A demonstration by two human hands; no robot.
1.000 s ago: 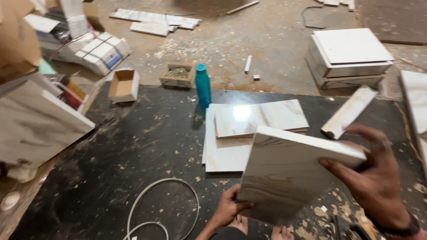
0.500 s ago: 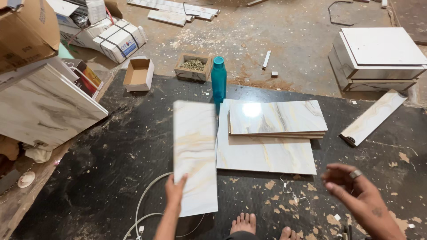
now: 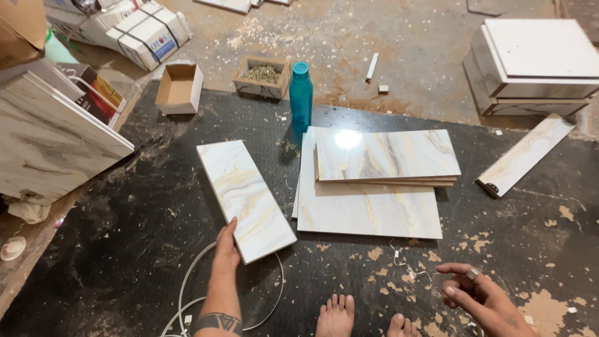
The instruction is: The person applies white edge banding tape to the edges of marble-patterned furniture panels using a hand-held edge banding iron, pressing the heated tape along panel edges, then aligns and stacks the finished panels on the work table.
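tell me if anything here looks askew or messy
The marbled panel under the left hand lies at a slant, unlike the squared stack of panels beside it. Sawdust and pale chips litter the black mat. A white cable loops loose under the panel's near corner.

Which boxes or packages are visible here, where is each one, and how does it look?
Open cardboard box: left of the mat's far edge, small, brown.
Small box: beside the teal bottle, holding grey bits.
Strapped packages: far left on the floor, white, black bands, a label.
Cardboard carton: top left corner, brown.
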